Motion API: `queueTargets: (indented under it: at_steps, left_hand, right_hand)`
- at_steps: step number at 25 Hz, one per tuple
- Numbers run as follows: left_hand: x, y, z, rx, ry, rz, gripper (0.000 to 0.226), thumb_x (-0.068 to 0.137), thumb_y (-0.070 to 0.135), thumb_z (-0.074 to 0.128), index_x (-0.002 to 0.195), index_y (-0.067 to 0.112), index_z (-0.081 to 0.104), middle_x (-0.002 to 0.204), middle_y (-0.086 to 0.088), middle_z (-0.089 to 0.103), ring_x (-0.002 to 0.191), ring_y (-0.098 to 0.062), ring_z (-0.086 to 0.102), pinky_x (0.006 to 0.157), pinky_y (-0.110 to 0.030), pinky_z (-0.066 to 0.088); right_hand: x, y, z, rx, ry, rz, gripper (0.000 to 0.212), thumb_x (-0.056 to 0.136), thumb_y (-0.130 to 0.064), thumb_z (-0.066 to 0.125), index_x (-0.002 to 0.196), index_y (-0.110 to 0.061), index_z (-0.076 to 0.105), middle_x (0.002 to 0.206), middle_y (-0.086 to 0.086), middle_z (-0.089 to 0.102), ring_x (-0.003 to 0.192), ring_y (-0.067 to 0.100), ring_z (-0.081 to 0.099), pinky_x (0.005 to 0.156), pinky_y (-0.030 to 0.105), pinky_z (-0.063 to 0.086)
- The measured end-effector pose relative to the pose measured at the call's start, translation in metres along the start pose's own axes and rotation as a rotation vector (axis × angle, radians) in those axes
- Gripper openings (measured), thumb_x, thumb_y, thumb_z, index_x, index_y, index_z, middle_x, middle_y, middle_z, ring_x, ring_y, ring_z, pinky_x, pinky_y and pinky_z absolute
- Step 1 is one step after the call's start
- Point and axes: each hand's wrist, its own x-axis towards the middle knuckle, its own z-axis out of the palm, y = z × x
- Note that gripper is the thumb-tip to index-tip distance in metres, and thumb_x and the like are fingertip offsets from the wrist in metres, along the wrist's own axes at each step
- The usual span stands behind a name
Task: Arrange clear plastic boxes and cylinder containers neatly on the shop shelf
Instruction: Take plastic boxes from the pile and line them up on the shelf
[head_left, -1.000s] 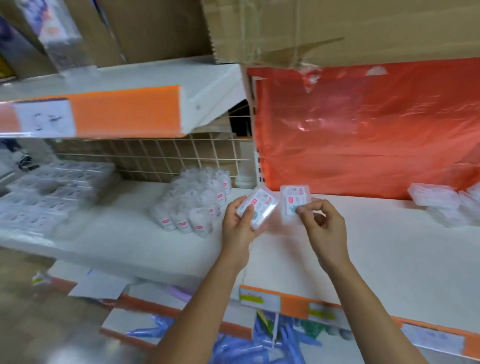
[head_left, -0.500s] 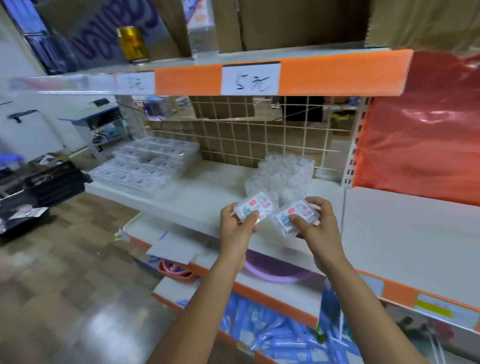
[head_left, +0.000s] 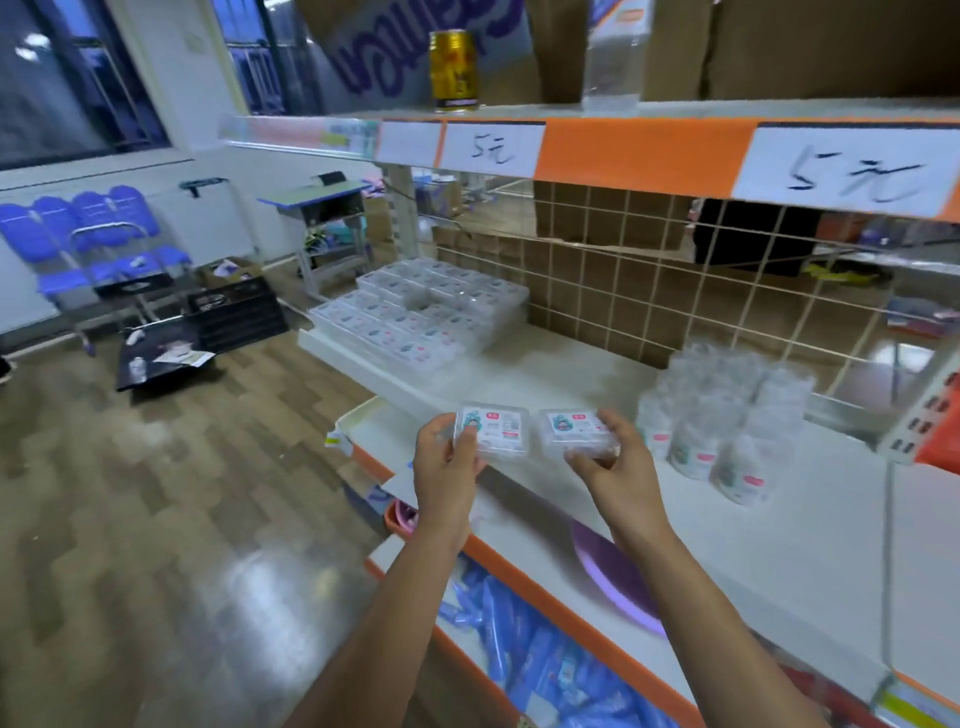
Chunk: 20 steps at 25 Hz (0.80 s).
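Already much of the job looks done: a tidy block of clear boxes (head_left: 415, 317) sits stacked in rows at the far left of the white shelf (head_left: 561, 374). A cluster of cylinder containers (head_left: 722, 421) stands upright further right, packed close together though less squarely lined up. Two boxes are not yet placed. The left hand (head_left: 445, 467) has its grip clamped on one small labelled box (head_left: 493, 432), with the thumb on its near face. The right hand (head_left: 621, 470) pinches a second box (head_left: 570, 431) between thumb and fingers. Both boxes are held side by side, just apart, in the air above the shelf's front part, between the stack and the cylinders. These two probably belong with the stack on the left, where the top layer seems to have a dip. If so, what is left is to carry them over and set them flush with their neighbours. Whether more loose stock waits elsewhere cannot be told from this view.
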Motion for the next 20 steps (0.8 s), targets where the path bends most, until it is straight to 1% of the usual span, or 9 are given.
queueTargets:
  at_steps: [2,4,5,7,10,14,17,18,20]
  left_hand:
    - [0.033,0.003,-0.009,0.041,0.034,0.012,0.015,0.094,0.012,0.055,0.105,0.022,0.058,0.101,-0.006,0.068,0.082,-0.010,0.067,0.062,-0.018,0.052]
    - [0.067,0.005,-0.017,0.074,0.058,0.009,0.024,0.093,0.013,0.055,0.117,0.012,0.059,0.103,-0.015,0.067,0.077,-0.018,0.065,0.061,-0.019,0.051]
    - [0.087,0.008,-0.021,0.092,0.064,0.015,0.027,0.093,0.014,0.055,0.119,0.009,0.058,0.104,-0.018,0.066,0.078,-0.022,0.065,0.062,-0.020,0.050]
    - [0.121,0.013,-0.024,0.105,0.080,0.013,0.030,0.092,0.015,0.056,0.122,0.012,0.059,0.102,-0.011,0.067,0.083,-0.017,0.066,0.068,-0.022,0.050]
    - [0.161,0.023,-0.024,0.119,0.098,0.033,0.022,0.092,0.013,0.056,0.113,0.014,0.062,0.092,-0.010,0.065,0.076,-0.008,0.060,0.070,-0.023,0.050]
    - [0.205,0.029,-0.023,0.239,0.127,0.094,0.033,0.092,0.020,0.058,0.124,0.011,0.060,0.114,-0.013,0.064,0.091,-0.021,0.065,0.077,-0.026,0.054]
    - [0.225,0.033,-0.023,0.341,0.102,0.135,0.029,0.093,0.025,0.056,0.122,0.026,0.060,0.098,0.008,0.062,0.080,-0.015,0.064,0.074,-0.027,0.052]
    - [0.233,0.034,-0.022,0.379,0.098,0.165,0.026,0.094,0.024,0.054,0.118,0.031,0.061,0.096,0.010,0.059,0.076,-0.013,0.063,0.074,-0.028,0.052]
    - [0.251,0.038,-0.020,0.483,0.097,0.216,0.023,0.095,0.021,0.051,0.108,0.032,0.067,0.109,0.003,0.057,0.072,-0.014,0.064,0.079,-0.032,0.054]
  right_hand:
    - [0.025,0.003,0.023,0.000,-0.003,-0.020,0.043,0.078,-0.005,0.070,0.109,-0.030,0.054,0.121,0.006,0.058,0.096,0.015,0.063,0.091,0.033,0.050]
    - [0.051,0.003,0.046,0.000,-0.022,-0.011,0.037,0.076,-0.007,0.073,0.096,-0.034,0.056,0.119,0.007,0.059,0.090,0.014,0.064,0.085,0.029,0.051]
    - [0.065,0.003,0.058,0.005,-0.028,-0.016,0.036,0.075,-0.008,0.074,0.094,-0.034,0.057,0.118,0.007,0.058,0.089,0.014,0.064,0.083,0.027,0.051]
    - [0.094,0.004,0.080,-0.004,-0.031,-0.032,0.036,0.072,-0.009,0.077,0.093,-0.032,0.058,0.118,0.008,0.057,0.090,0.012,0.063,0.079,0.022,0.051]
    - [0.131,-0.001,0.107,-0.059,-0.011,-0.051,0.035,0.071,-0.011,0.077,0.096,-0.026,0.058,0.116,0.003,0.055,0.092,0.009,0.059,0.071,0.011,0.049]
    - [0.169,-0.002,0.129,-0.175,0.067,-0.108,0.034,0.071,-0.019,0.078,0.097,-0.026,0.057,0.107,-0.003,0.056,0.098,0.017,0.057,0.085,0.032,0.050]
    - [0.188,0.001,0.141,-0.240,0.082,-0.100,0.032,0.073,-0.022,0.076,0.096,-0.027,0.054,0.102,-0.005,0.053,0.098,0.018,0.054,0.085,0.031,0.047]
    - [0.194,0.001,0.145,-0.264,0.081,-0.092,0.032,0.073,-0.023,0.076,0.096,-0.027,0.054,0.102,-0.005,0.053,0.097,0.018,0.053,0.085,0.030,0.045]
    - [0.203,-0.001,0.154,-0.285,0.097,-0.073,0.032,0.074,-0.025,0.075,0.097,-0.028,0.053,0.104,-0.005,0.051,0.096,0.015,0.050,0.086,0.029,0.044]
